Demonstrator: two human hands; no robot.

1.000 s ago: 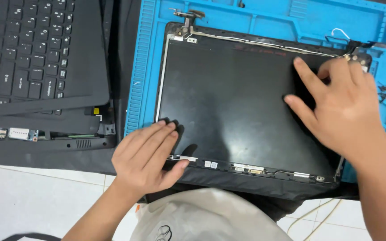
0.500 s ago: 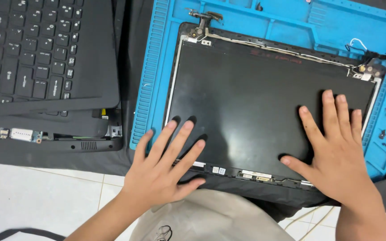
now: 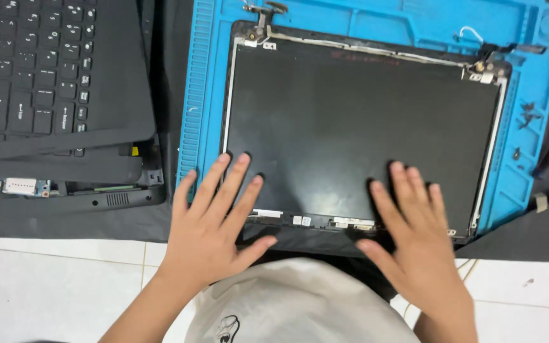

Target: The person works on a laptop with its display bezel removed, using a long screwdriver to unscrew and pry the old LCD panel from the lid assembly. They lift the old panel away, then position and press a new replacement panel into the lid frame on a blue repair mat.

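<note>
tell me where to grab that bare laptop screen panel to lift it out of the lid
Probably by its two short side edges, one hand from the left and one from the right. The screen panel lies flat in the lid shell on the blue mat, thin and wide. Both the left hand and right hand rest open-palmed along its near edge, where connectors sit.

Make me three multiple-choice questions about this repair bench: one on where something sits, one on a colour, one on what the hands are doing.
1. Where is the keyboard half?
A. Left of the mat
B. On the mat
C. Right of the mat

2. What colour is the mat?
A. Green
B. Blue
C. Red

3. How are the left hand and right hand placed?
A. Both in fists
B. Both holding tools
C. Both flat, fingers spread on the screen panel

Answers:
1 A, it lies beside the mat's left edge.
2 B, its rim is bright blue.
3 C, open palms rest on the panel's lower part.
</note>
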